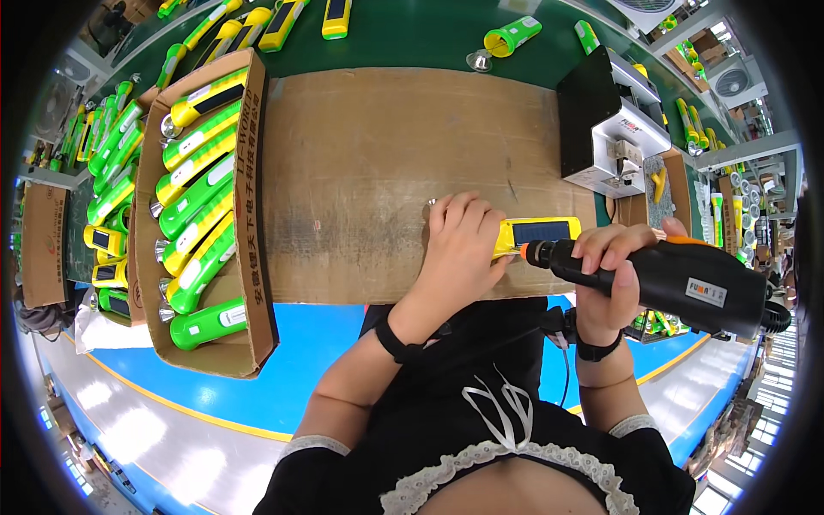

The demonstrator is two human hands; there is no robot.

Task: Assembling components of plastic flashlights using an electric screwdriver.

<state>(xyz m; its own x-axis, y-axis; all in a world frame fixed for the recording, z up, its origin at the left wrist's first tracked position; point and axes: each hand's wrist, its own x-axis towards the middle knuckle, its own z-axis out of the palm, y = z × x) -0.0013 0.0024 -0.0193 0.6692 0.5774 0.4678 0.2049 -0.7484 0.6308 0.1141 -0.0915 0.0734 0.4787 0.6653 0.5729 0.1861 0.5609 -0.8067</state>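
Mid-frame on the brown cardboard-topped desk [360, 154]: left hand [459, 249] clamped flat over a yellow plastic flashlight w/ dark solar panel [539, 232], right hand [611, 279] fist-tight round a black-orange electric screwdriver [661, 279]. Flashlight prob light, stiff, slick shell, so grip the body, not the panel.

brown cardboard box [254, 283] left; white label [705, 292] on screwdriver.

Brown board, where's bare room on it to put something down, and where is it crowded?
The brown board is bare between the cardboard box of flashlights on the left and the black and silver machine on the right. Its near edge is crowded: left hand on a yellow flashlight, right hand gripping the electric screwdriver.
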